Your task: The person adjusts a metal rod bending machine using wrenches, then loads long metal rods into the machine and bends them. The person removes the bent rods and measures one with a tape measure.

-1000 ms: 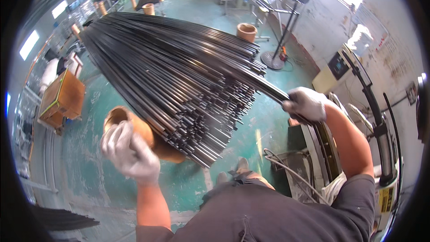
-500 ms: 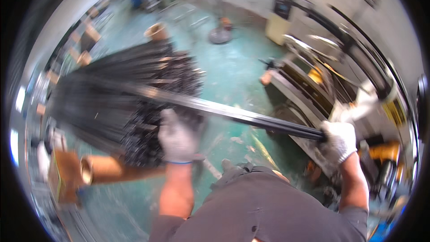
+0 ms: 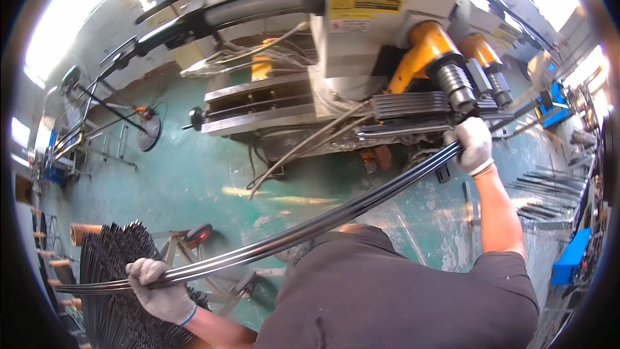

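Observation:
Several long, thin dark metal bars [image 3: 310, 231] stretch across in front of my body, curved by the lens. My right hand [image 3: 473, 145], in a pale work glove, is closed round their far right end, just below a machine's metal nozzle. Toward the other end my gloved left hand [image 3: 161, 289] has its fingers wrapped round the same bars. Beneath and beside that hand stands a dense pile of black metal bars [image 3: 113, 252]. How many bars I hold is hard to make out.
Ahead stands a grey machine [image 3: 352, 48] with orange cylinders [image 3: 431, 48] and a slotted metal bed [image 3: 258, 103]. More flat bars [image 3: 412, 106] lie on it. Cables hang down its front. A round-based stand [image 3: 148, 132] is at left; thin rods [image 3: 549, 190] lie on the right.
My left hand has gone from beside the pile to gripping the bars. The view has turned right, so the machine is now ahead and the pile at lower left. My right hand still holds the bars.

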Motion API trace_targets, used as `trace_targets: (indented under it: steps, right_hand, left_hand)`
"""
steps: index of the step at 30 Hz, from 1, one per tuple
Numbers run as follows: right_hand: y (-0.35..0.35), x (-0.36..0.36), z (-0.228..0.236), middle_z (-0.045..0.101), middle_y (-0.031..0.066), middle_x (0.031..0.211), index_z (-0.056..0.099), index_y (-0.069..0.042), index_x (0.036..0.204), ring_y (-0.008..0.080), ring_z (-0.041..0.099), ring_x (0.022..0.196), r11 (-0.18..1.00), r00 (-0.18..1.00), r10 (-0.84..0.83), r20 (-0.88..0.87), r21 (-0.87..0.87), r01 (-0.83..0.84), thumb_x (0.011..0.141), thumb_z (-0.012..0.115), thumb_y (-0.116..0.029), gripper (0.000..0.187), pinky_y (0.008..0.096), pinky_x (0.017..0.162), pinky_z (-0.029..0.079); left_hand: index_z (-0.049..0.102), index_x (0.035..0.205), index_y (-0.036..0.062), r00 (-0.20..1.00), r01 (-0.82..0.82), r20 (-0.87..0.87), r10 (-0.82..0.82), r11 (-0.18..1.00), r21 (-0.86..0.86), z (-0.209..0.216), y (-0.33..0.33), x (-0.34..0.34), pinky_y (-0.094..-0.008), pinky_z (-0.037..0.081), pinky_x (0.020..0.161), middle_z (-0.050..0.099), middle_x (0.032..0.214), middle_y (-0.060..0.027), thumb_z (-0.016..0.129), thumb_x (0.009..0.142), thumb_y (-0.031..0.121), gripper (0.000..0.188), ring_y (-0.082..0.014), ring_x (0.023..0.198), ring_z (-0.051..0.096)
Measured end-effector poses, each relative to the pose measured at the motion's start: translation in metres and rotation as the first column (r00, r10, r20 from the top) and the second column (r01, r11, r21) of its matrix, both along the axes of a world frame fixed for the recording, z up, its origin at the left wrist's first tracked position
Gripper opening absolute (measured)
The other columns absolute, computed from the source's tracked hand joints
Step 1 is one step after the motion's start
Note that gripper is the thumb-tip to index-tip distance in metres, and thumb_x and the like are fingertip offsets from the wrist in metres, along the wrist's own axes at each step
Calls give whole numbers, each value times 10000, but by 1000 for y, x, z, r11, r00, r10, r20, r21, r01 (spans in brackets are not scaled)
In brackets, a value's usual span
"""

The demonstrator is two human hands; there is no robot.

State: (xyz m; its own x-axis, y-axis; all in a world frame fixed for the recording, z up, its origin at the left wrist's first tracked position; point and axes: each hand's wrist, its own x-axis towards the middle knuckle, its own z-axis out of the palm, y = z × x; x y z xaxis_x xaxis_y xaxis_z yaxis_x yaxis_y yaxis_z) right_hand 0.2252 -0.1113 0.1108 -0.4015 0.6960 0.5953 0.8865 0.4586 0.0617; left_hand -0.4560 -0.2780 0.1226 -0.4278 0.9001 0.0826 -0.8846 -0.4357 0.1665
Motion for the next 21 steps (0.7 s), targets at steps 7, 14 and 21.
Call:
trace_targets:
  steps: [7,14,21]
  right_hand:
    - [-66,249,-94,733,163,1065,742,-27,1088,375,693,958,615,466,-712,-526,-145,775,934,678,-43,168,488,862,544]
    - [-80,5,-61,628,237,1456,575,49,1471,466,567,1411,917,-872,-153,-466,262,-301,819,599,-158,685,751,1259,357]
    - [-89,-21,-19,724,175,1399,677,-53,1372,437,617,1410,927,-810,-152,-567,203,-316,913,796,-219,502,697,1186,459]
  left_hand:
    - [643,1192,-16,974,191,-85,-209,964,-183,11,83,73,-315,512,787,604,1012,-22,620,1112,100,143,-144,803,521]
    - [687,1124,44,904,292,-144,-403,826,-482,-30,173,253,-351,544,887,663,923,-10,706,1102,188,147,-165,796,613]
    - [668,1196,86,805,419,-254,-537,816,-397,-61,210,318,-462,492,1090,674,1025,-34,659,1132,262,188,-188,907,642]
